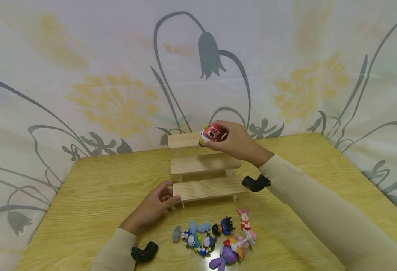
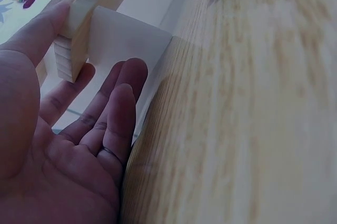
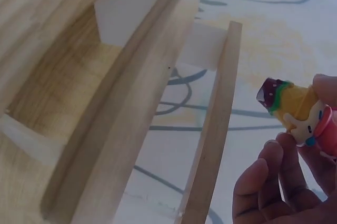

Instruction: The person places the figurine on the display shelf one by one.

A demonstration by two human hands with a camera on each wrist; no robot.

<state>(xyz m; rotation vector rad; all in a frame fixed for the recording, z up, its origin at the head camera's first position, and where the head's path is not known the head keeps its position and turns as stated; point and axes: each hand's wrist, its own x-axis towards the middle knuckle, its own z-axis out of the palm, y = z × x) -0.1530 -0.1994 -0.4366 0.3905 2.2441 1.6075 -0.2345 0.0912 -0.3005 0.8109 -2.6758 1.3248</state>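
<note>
A three-step wooden display stand point(image 1: 208, 189) with pale supports stands on the table. My left hand point(image 1: 153, 207) pinches the left end of its lowest board point(image 2: 79, 40), thumb on top and index finger underneath; the other fingers are loosely bent beside a white support point(image 2: 124, 37). Above the right part of the top step, my right hand point(image 1: 236, 142) holds a small bear figurine point(image 1: 211, 133) with a pinkish-red face. In the right wrist view the figurine point(image 3: 303, 111) shows a yellow, green and dark purple end, apart from the boards. My palm hides part of it.
Several small figurines lie in front of the stand: grey-blue ones point(image 1: 203, 227), a dark-haired one in blue point(image 1: 226, 226), a pink rabbit point(image 1: 244, 219) and a purple one point(image 1: 228, 256). A flower-patterned cloth point(image 1: 117, 56) hangs behind the wooden table point(image 1: 93, 192).
</note>
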